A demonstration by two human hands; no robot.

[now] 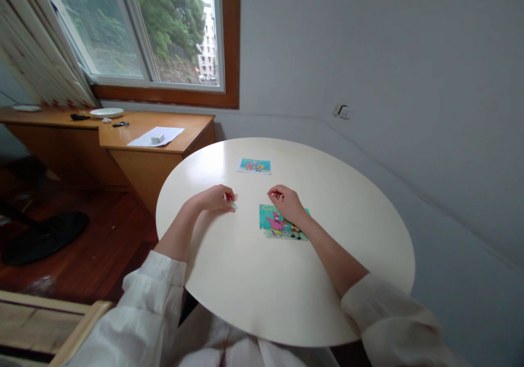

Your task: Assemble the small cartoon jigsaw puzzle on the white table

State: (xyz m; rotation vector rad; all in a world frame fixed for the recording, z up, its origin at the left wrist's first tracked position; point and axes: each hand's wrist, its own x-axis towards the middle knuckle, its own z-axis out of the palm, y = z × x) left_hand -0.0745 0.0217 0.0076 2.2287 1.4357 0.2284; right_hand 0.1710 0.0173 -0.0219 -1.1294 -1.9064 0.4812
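A small cartoon jigsaw puzzle (275,222) with a pink figure on a teal ground lies on the round cream table (254,285). My right hand (286,200) rests over its upper right part, fingers curled in a pinch; what they hold is too small to make out. To the puzzle's left, my left hand (216,197) is closed, pinching a small pale green puzzle piece (233,206) against the tabletop. A printed picture card (254,165) with the same cartoon lies farther back on the table.
A wooden desk (164,151) stands left of the table under the window, with a sheet of paper (155,136), a small box and a white plate (106,112). A black fan base (45,236) sits on the wooden floor. Grey walls close in behind and right.
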